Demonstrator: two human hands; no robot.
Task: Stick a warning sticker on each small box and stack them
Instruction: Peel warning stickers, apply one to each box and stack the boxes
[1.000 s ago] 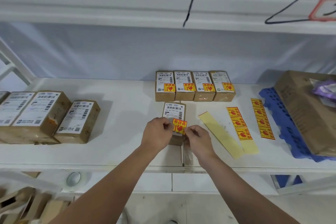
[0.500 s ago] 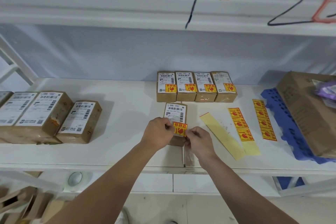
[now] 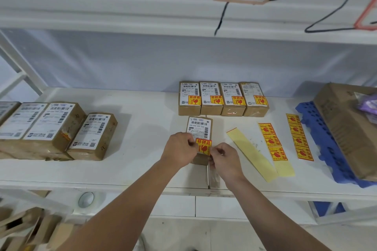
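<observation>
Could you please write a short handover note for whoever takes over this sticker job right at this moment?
Hands: left hand and right hand each pinch an edge of one warning sticker over the near end of the front box.
Done: four stickered boxes sit side by side at the back of the shelf.
Left: press this sticker flat. The plain box and the bigger boxes at the left show no sticker. Sticker strips lie to the right, beside an empty backing strip. Nothing is stacked yet.
</observation>
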